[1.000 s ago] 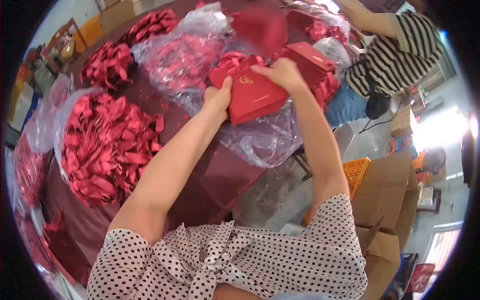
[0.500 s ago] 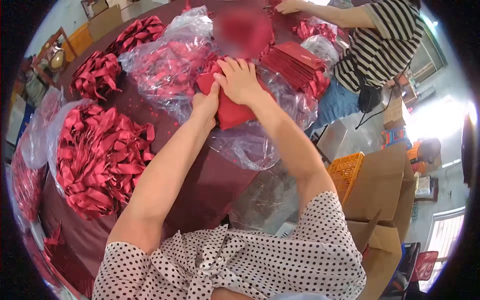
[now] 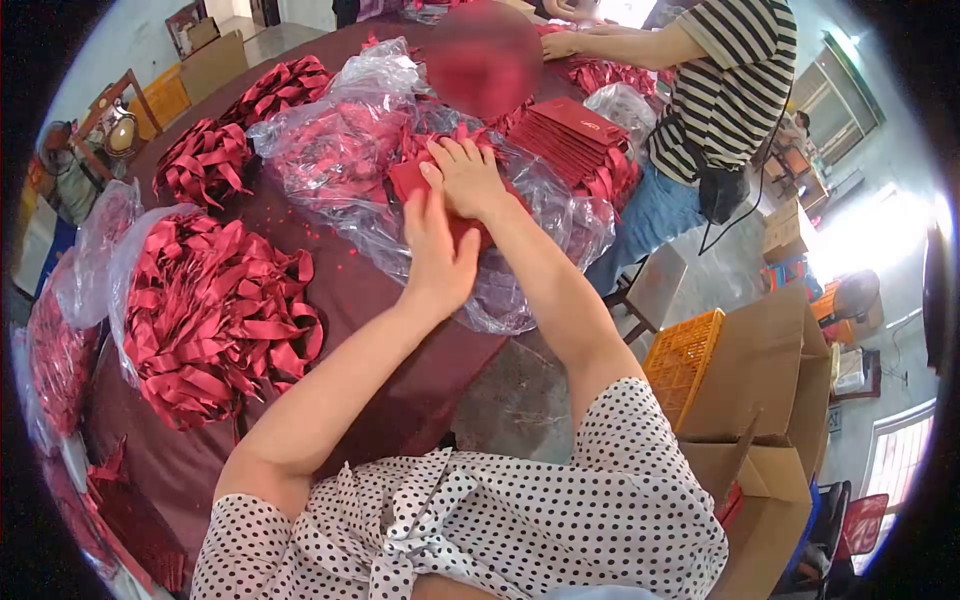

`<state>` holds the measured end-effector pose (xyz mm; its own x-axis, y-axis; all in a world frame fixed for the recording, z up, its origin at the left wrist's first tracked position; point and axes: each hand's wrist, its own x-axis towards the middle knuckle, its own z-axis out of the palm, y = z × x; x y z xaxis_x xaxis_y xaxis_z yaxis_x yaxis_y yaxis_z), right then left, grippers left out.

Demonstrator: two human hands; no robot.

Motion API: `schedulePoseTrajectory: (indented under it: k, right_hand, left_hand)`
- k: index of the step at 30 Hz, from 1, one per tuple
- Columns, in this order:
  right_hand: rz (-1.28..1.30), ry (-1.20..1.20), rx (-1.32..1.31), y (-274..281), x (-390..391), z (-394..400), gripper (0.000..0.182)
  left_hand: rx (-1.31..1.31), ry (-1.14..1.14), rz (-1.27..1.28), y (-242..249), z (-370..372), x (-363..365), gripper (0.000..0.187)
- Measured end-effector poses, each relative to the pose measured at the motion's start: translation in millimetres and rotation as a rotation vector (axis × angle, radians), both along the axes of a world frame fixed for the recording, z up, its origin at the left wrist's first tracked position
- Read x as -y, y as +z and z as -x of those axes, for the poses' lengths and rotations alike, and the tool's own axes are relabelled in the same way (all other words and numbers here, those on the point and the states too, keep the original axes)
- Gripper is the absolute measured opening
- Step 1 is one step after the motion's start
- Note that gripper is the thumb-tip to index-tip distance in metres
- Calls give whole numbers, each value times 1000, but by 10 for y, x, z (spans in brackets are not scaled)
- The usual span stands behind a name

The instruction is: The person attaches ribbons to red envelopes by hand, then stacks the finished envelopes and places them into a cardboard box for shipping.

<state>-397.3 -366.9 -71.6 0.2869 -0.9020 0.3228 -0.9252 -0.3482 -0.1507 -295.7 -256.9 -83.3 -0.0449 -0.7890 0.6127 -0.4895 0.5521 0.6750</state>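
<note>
A flat red paper bag (image 3: 408,181) lies on clear plastic sheeting (image 3: 545,215) on the dark red table (image 3: 400,385). My right hand (image 3: 466,176) presses flat on top of the bag, fingers spread. Just behind it, my left hand (image 3: 438,255) hovers with straight open fingers and holds nothing. Most of the bag is hidden under my hands.
Heaps of red ribbon bows (image 3: 215,315) in plastic lie left, more bows (image 3: 205,160) behind. A stack of red bags (image 3: 575,130) stands beyond my hands. A person in a striped shirt (image 3: 730,85) works at the far right. Cardboard boxes (image 3: 765,400) and an orange crate (image 3: 682,360) stand right.
One second ago both hands held the red bag up. It was laid flat on the plastic, my right hand pressed onto it, and my left hand has let go and drawn back.
</note>
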Motion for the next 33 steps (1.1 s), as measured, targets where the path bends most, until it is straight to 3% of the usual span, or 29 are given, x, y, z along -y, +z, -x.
schedulePoseTrajectory:
  k: [3, 5, 8, 11, 14, 17, 22, 27, 29, 31, 33]
  right_hand:
    - [41, -3, -4, -32, 5, -7, 57]
    - [100, 4, 95, -43, 31, -1, 61]
    - [-94, -1, 272, 171, 60, 47, 72]
    - [-113, 20, 313, 264, 129, 58, 76]
    - [-83, -25, 307, 464, 37, 7, 78]
    - [-46, -30, 285, 551, 30, 15, 82]
    - [74, 13, 208, 606, 15, 4, 92]
    - [129, 56, 194, 819, -173, -69, 88]
    - [126, 105, 217, 933, -374, -98, 81]
    - [337, 210, 123, 861, -665, -143, 76]
    - [245, 274, 138, 1016, -1030, -336, 69]
  left_hand:
    - [460, -27, -39, 55, -146, -108, 59]
    - [455, -22, -16, 93, -190, -72, 55]
    - [502, -49, -41, 265, -289, 10, 46]
    - [516, -82, -137, 399, -369, 190, 36]
    - [461, -77, -201, 643, -420, 250, 34]
    - [388, -149, -101, 884, -519, 186, 27]
    - [442, -206, -93, 1133, -944, -79, 26]
    - [555, -202, 3, 1238, -1602, -649, 22]
    - [593, -189, -79, 1269, -1920, -1041, 22]
    - [537, -69, -178, 1192, -2357, -1702, 23]
    - [430, 37, -307, 1063, -2659, -2108, 22]
